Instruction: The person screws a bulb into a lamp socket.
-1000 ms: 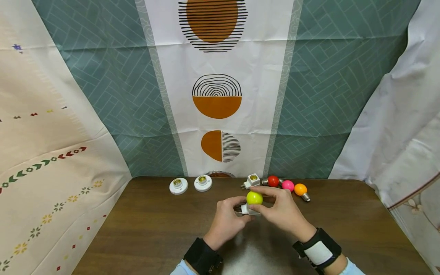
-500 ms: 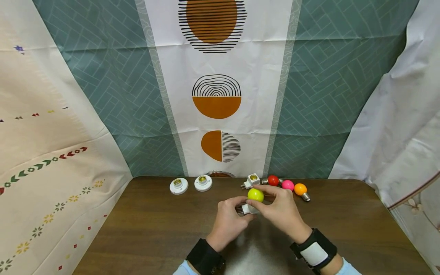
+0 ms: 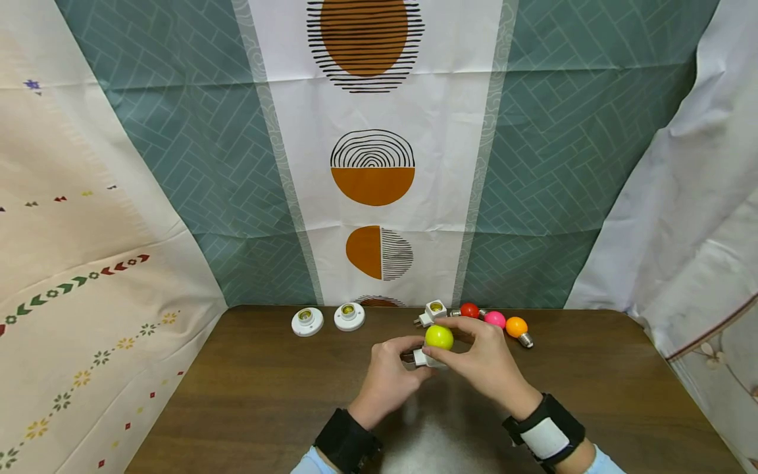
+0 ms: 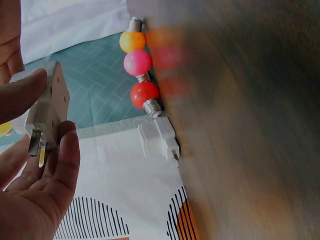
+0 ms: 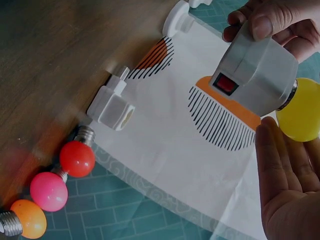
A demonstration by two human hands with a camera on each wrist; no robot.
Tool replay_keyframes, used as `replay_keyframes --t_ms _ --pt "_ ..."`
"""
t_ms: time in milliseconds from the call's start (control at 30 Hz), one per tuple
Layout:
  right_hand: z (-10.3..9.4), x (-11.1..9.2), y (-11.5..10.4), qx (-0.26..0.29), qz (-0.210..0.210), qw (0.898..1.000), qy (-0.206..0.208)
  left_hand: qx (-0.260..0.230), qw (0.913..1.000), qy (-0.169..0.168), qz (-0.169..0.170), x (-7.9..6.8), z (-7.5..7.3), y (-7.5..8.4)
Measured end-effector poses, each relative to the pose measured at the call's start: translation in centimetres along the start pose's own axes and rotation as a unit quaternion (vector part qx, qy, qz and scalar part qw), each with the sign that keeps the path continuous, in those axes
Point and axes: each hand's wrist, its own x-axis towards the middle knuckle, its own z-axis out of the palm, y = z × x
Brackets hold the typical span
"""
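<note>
My left hand [image 3: 387,372] grips a white plug-in lamp socket [image 5: 257,70] above the table, thumb on one side and fingers on the other. Its two metal prongs [image 4: 38,148] point left in the head view, and a red switch [image 5: 225,83] shows on its side. A yellow light bulb [image 3: 439,337] is seated in the socket's mouth, with a thin dark ring of its base showing. My right hand [image 3: 488,359] holds the bulb's globe between thumb and fingers. In the right wrist view those fingers [image 5: 280,160] lie along the underside of the globe.
A second plug-in socket [image 3: 434,312] lies behind my hands. Beside it are red [image 3: 470,310], pink [image 3: 495,320] and orange [image 3: 516,326] bulbs. Two round white lamp holders [image 3: 307,321] sit at the back left. A patterned cloth [image 3: 379,99] hangs behind the brown table [image 3: 254,401].
My right thumb has shifted up and left across the bulb's lower side. The left hand keeps its grip on the socket, and both hands stay in nearly the same place.
</note>
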Motion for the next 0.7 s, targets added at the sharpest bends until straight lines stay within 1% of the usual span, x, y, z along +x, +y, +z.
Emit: replay_keyframes --t_ms 167,333,533,600,700 --pt "-0.2 0.1 0.1 -0.006 -0.010 1.000 -0.019 -0.009 0.9999 -0.011 0.009 0.3 -0.4 -0.1" --pt "-0.4 0.2 0.3 -0.002 0.011 0.998 -0.058 -0.009 0.9999 -0.011 0.006 0.6 -1.2 -0.3" --pt "-0.6 0.3 0.6 -0.023 0.048 0.995 -0.086 -0.020 0.9996 -0.022 0.004 1.0 -1.9 -0.6" --pt "-0.6 0.3 0.8 -0.027 0.052 0.993 -0.100 -0.024 0.9993 -0.029 0.005 1.0 -2.0 -0.6" --pt "-0.6 0.4 1.1 -0.024 0.047 0.991 -0.122 -0.025 0.9988 -0.041 0.007 1.0 -2.1 -0.6"
